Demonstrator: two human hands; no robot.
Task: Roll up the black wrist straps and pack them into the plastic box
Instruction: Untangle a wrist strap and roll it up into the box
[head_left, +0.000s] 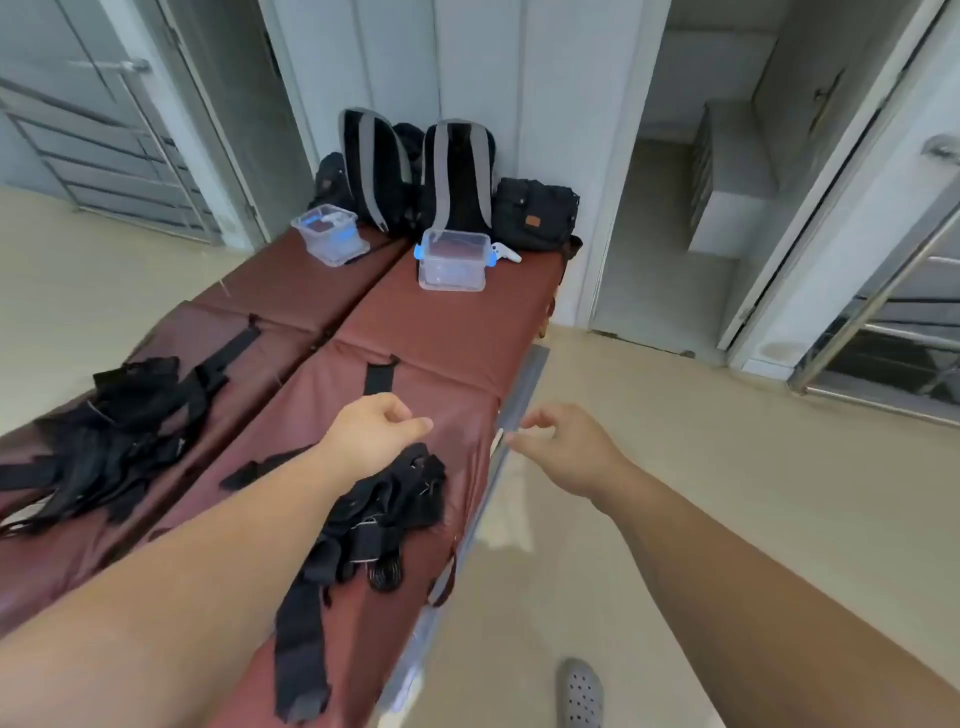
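1. While the nearest pile of black wrist straps (384, 514) lay loose and unrolled on the right-hand maroon counter (457, 332), one long strap trailing off it toward the near edge, the left grip (371, 431) hung just beyond the pile with its forearm passing over the pile's left side.
2. The left grip's fingers were curled in toward the palm, thumb pointing right, and nothing showed in its hold.
3. The right grip (566, 447) hovered off the counter's right edge, above the floor (701, 493), fingers loosely bent and spread, thumb apart from them, holding nothing.
4. A single flat strap (379, 376) lay just beyond the left grip, on the counter's fold.
5. A second, larger heap of straps (119, 431) sat on the left-hand counter (291, 286), well apart from both grips.
6. The clear plastic box (454, 262) with blue clips stood lidded at the far end of the right-hand counter; whether it held any straps could not be told.
7. Another clear box (330, 234) stood on the far end of the left-hand counter.
8. Behind the boxes, two black-and-grey backpacks (457, 171) leaned upright against the wall, with a black bag (535, 213) to their right and a small white object (506, 253) beside the near box.
9. A grey perforated shoe (581, 693) showed on the floor at the bottom edge.
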